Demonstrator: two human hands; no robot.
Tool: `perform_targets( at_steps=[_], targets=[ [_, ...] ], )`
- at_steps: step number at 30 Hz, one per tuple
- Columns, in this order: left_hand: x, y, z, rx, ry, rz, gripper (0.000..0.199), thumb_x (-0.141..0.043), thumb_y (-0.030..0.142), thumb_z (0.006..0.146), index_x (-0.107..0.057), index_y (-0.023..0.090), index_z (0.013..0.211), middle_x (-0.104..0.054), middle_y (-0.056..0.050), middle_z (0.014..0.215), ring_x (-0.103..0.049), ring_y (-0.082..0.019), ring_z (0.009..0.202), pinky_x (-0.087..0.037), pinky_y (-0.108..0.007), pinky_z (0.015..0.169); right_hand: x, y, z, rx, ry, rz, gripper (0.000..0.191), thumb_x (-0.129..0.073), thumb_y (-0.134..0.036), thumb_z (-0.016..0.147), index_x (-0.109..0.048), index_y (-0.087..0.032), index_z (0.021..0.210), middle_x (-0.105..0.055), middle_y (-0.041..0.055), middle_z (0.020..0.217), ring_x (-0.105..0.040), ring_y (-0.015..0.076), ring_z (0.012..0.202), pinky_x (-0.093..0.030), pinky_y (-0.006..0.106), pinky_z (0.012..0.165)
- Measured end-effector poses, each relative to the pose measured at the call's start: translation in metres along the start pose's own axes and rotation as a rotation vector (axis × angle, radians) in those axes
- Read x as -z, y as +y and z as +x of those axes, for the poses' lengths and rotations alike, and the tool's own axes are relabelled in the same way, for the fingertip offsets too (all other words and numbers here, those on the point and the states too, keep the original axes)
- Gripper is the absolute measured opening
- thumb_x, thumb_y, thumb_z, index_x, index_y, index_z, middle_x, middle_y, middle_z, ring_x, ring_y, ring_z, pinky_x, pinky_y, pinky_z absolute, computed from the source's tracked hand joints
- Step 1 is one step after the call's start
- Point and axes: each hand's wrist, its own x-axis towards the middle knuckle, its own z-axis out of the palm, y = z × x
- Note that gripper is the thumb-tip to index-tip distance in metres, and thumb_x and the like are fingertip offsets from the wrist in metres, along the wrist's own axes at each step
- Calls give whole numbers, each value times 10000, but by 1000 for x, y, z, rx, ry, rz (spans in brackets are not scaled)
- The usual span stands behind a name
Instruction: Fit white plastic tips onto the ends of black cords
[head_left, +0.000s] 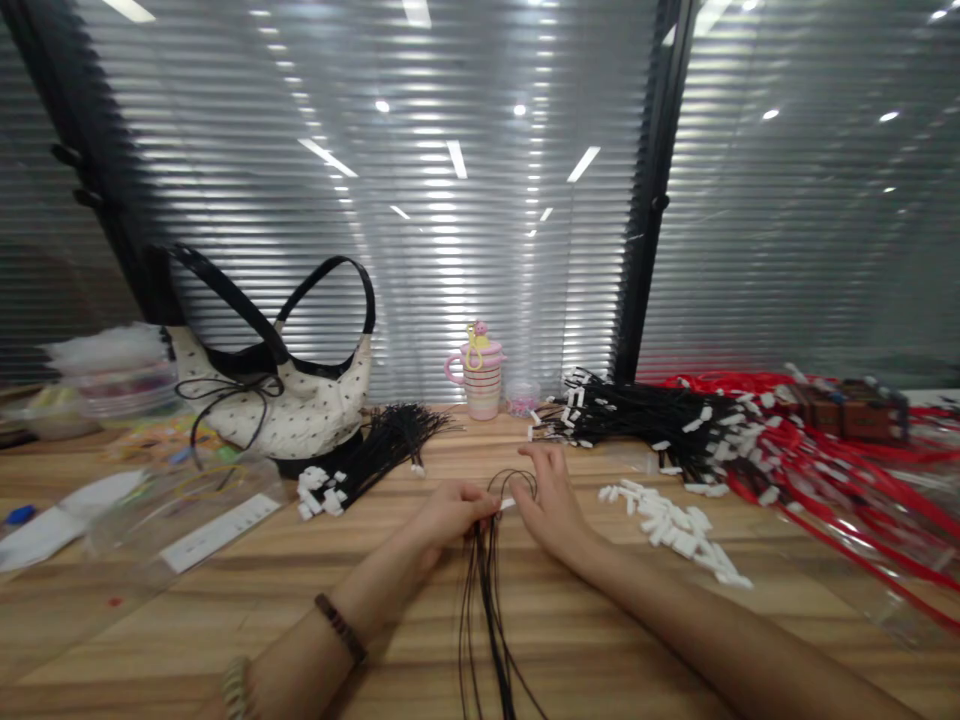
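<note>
At the middle of the wooden table, my left hand is closed in a pinch at the upper end of several thin black cords, which hang down toward the near edge. A small white piece lies between my two hands, close to the left fingertips. To its right, my right hand has its index finger raised and apart from the thumb, which is near a thin loop of cord; whether it holds the cord is too small to tell.
White pieces lie right of my right hand. Black cord bundles and red straps fill the right. A pink cup stands behind; a spotted bag, another black bundle and a white strip are left.
</note>
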Motion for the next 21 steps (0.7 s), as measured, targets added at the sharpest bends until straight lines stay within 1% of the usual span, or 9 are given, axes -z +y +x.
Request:
perform_targets(
  at_steps=[2,3,4,5,7,8,10,14,21],
  targets=[
    [0,1,-1,-12,11,1,358,-610,466,582,-536,121,523,-454,24,470,-337,-50,436,-205,-208,460,-1,-6,-6,7,-3,19,261,-445,-210,743,-505,-132,985,-478,104,965,-464,205,944,-380,349,833],
    [0,0,0,-12,16,-11,351,-608,461,586,-542,120,532,-455,24,476,-340,-51,440,-207,-208,461,-2,-9,-9,-20,-33,59,204,-449,-200,734,-516,-132,915,-503,87,897,-491,189,866,-405,318,773],
    [0,-1,0,-7,16,-29,342,-606,455,589,-555,119,556,-463,22,485,-349,-54,446,-214,-208,464,-3,-11,-11,-75,-99,117,146,-459,-187,717,-521,-134,838,-522,64,809,-509,168,765,-420,282,692],
    [0,-2,1,1,14,-46,334,-604,450,591,-568,118,582,-473,19,494,-360,-57,452,-220,-208,467,-3,-12,-12,-147,-192,182,91,-472,-173,695,-521,-135,762,-527,40,714,-505,144,660,-413,247,606],
    [1,-4,3,13,8,-72,326,-602,438,591,-581,114,609,-483,13,501,-372,-61,457,-225,-209,472,-5,-11,-13,-281,-387,298,48,-486,-147,663,-531,-133,658,-510,4,575,-462,105,517,-361,201,491],
    [1,-4,4,16,7,-81,322,-601,433,591,-581,113,609,-485,11,501,-375,-62,458,-224,-210,473,-6,-10,-13,-316,-461,340,67,-485,-136,656,-543,-129,624,-508,-3,546,-453,95,495,-347,190,477],
    [2,-5,5,16,6,-99,317,-603,429,590,-575,113,599,-491,6,503,-387,-64,463,-222,-210,476,-8,-8,-13,-309,-549,394,121,-478,-125,666,-560,-124,577,-516,-8,533,-453,83,500,-339,175,483],
    [2,-5,5,23,-30,-146,330,-612,442,588,-578,115,617,-507,2,514,-410,-69,471,-228,-208,482,-8,-7,-10,-297,-622,448,163,-481,-130,688,-566,-118,550,-510,-15,522,-427,66,489,-310,158,461],
    [2,-7,6,15,-53,-127,348,-602,458,605,-590,110,630,-544,-19,524,-401,-66,458,-212,-212,474,-2,-14,-7,-400,-683,482,206,-473,-194,738,-593,-109,592,-541,2,549,-346,49,428,-235,164,404]
  ],
)
